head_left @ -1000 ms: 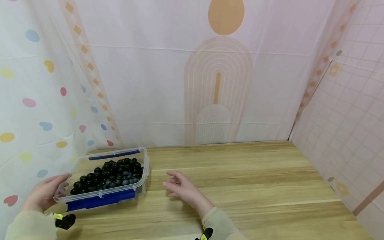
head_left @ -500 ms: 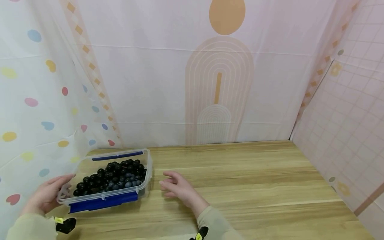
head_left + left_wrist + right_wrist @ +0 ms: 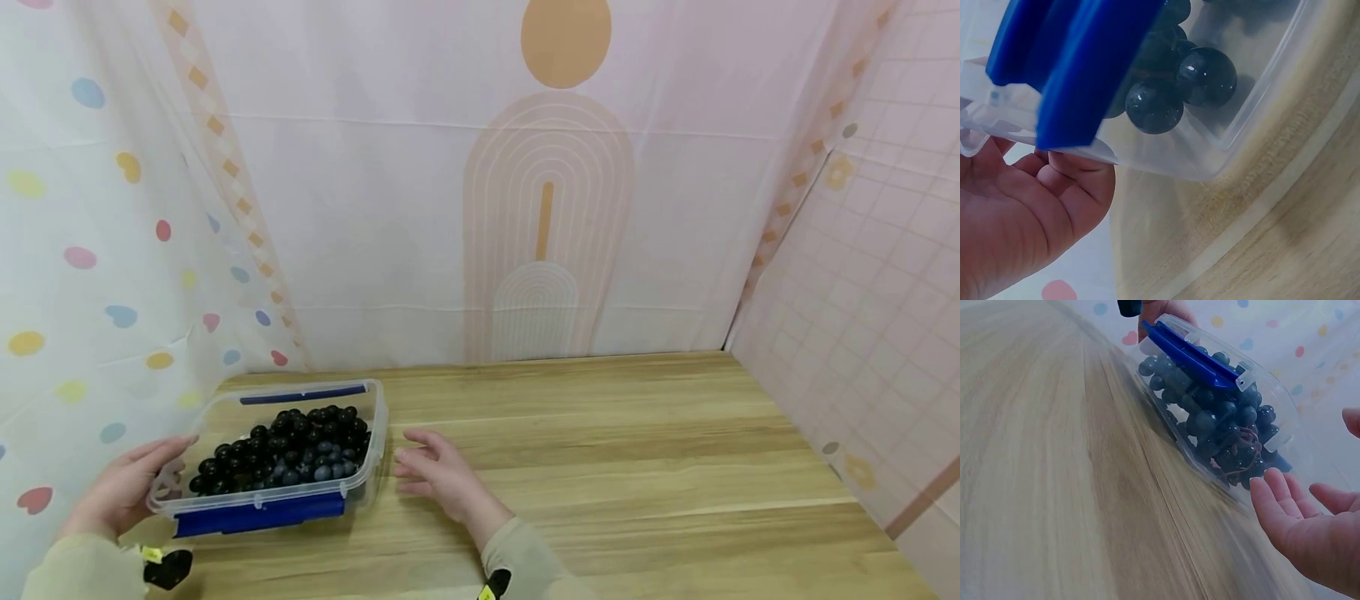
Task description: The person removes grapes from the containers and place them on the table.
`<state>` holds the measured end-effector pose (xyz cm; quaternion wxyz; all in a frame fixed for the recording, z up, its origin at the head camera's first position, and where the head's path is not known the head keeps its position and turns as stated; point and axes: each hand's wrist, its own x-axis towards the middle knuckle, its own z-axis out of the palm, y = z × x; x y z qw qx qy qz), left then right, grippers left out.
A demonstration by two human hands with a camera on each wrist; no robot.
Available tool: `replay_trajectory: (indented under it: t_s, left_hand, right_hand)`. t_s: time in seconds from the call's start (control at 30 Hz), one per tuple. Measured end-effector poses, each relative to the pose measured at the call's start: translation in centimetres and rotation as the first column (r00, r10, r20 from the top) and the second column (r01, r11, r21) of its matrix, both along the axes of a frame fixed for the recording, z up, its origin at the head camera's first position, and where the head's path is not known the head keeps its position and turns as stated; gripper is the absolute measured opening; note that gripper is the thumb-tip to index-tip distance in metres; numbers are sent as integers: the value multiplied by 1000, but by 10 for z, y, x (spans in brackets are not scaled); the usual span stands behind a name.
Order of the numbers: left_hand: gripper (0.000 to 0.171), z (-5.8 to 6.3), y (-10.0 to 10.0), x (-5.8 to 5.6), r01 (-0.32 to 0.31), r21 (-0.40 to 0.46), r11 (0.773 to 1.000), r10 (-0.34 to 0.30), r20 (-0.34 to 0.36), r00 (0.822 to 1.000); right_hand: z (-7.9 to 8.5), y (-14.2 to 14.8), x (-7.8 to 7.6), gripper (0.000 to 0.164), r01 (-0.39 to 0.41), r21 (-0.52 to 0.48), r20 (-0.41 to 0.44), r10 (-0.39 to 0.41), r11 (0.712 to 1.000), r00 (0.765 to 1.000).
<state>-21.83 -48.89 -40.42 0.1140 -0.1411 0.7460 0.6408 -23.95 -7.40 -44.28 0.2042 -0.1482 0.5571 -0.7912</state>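
A clear plastic food container (image 3: 378,433) with blue clip flaps (image 3: 258,515) on its long sides is at the left of the table, without a lid over it. Dark grapes (image 3: 300,442) fill much of it, and the right wrist view shows a reddish stem (image 3: 1249,453) among them. My left hand (image 3: 127,487) grips its left end, thumb at the rim and fingers (image 3: 1079,178) curled beneath the rim. Beside the right end is my right hand (image 3: 442,475), fingers loosely bent, holding nothing. Whether its fingertips touch the container wall I cannot tell.
The wood-grain table (image 3: 600,467) stretches away to the right. A patterned cloth (image 3: 375,208) hangs along its back edge, with a dotted cloth (image 3: 90,283) close by my left hand and a checked one (image 3: 885,292) at the right.
The container has moved slightly right and toward me in my left hand. My right hand has shifted a little left, closer to the container's right end.
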Motion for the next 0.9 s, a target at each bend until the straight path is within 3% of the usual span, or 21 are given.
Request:
replay_trajectory:
  t_s: [0.43, 0.9]
  left_hand:
    - [21, -4, 8, 1, 27, 14, 1000, -26, -73, 997]
    - [21, 0, 18, 3, 13, -28, 1000, -14, -44, 999]
  right_hand:
    - [-2, -13, 2, 61, 15, -59, 39, -13, 998, 999]
    - [-2, -16, 3, 60, 78, -101, 65, -72, 992, 995]
